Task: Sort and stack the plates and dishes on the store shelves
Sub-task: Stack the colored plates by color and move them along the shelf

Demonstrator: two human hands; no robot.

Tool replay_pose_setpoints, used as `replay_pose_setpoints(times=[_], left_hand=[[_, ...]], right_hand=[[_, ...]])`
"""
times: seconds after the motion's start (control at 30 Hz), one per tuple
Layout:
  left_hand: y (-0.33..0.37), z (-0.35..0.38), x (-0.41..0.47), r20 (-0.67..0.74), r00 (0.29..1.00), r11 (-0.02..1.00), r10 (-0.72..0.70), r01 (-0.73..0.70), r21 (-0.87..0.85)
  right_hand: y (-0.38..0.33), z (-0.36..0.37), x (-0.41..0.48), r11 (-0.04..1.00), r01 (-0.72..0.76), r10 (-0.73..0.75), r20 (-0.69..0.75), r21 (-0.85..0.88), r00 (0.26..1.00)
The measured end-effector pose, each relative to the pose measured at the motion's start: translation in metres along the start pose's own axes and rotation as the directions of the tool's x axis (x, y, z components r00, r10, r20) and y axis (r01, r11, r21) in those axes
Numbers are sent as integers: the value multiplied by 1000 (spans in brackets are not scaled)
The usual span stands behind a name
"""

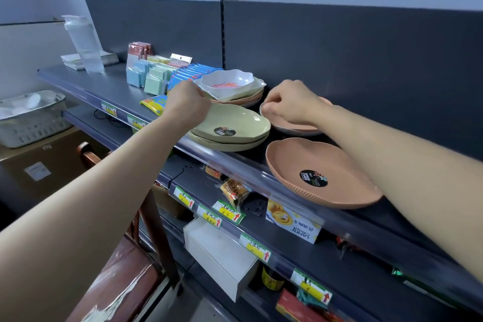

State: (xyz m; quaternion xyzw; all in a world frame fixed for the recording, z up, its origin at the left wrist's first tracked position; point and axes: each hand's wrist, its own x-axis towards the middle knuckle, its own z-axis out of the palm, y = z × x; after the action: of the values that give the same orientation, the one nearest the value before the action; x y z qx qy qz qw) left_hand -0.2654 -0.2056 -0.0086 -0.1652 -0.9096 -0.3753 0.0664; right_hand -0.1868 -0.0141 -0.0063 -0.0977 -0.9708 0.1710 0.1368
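On the dark top shelf [109, 86] a stack of pale green oval plates [235, 125] sits at the front. My left hand [187, 103] grips the far left rim of the top green plate, fingers curled. Behind it stands a stack of white scalloped dishes [230, 83] on pinkish plates. My right hand [290, 102] pinches the left rim of a terracotta plate [290, 128] that lies on a grey one. Another terracotta plate [318, 172] with a black sticker lies at the shelf's front edge, under my right forearm.
Packets of cloths and blue sachets [162, 73] stand left of the dishes, with a clear shaker bottle [85, 44] further left. A yellow packet [154, 103] lies by my left hand. Lower shelves hold snack packs, a white box [219, 251] and price tags. A white basket [31, 117] sits at the left.
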Motion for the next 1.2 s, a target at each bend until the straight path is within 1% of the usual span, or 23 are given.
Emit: replay_pose_setpoints(times=[0.07,0.13,0.2,0.3,0.37,0.43,0.53,0.6,0.7,0.77,0.93,1.1,1.2], left_hand=[[13,7,-5,41,997,998,68,-68,0],[27,14,-10,100,984,989,147,-148,-6],[39,22,-14,164,964,978,209,-208,-24],[50,32,-19,259,936,971,237,-237,-32],[53,38,-21,310,916,965,252,-264,-6],[55,43,-23,353,897,955,267,-295,27],[57,48,-24,378,884,942,276,-327,77],[58,52,-22,383,883,941,271,-327,90],[59,56,-22,391,882,942,262,-322,97],[60,58,-22,393,881,940,264,-326,98],[65,64,-23,398,876,933,273,-341,110],[71,74,-25,448,848,911,284,-385,150],[76,82,-24,477,834,883,277,-417,215]], right_hand=[[29,-5,5,982,-181,177,-81,-56,981],[53,-9,3,925,-356,340,-130,-129,931],[73,-11,-4,856,-489,467,-155,-168,871],[94,-8,-12,777,-612,597,-137,-148,790],[100,-6,-14,739,-662,658,-81,-126,749],[104,-5,-11,705,-707,706,-30,-59,707],[107,-6,-5,673,-732,737,-9,106,676],[109,-4,-1,646,-741,754,3,182,657],[114,2,6,577,-775,779,110,257,617],[117,5,9,535,-787,791,146,308,594],[115,-3,8,452,-745,822,94,490,561],[111,-25,-5,460,-693,820,35,555,572],[115,-44,-18,506,-677,805,-10,534,593]])
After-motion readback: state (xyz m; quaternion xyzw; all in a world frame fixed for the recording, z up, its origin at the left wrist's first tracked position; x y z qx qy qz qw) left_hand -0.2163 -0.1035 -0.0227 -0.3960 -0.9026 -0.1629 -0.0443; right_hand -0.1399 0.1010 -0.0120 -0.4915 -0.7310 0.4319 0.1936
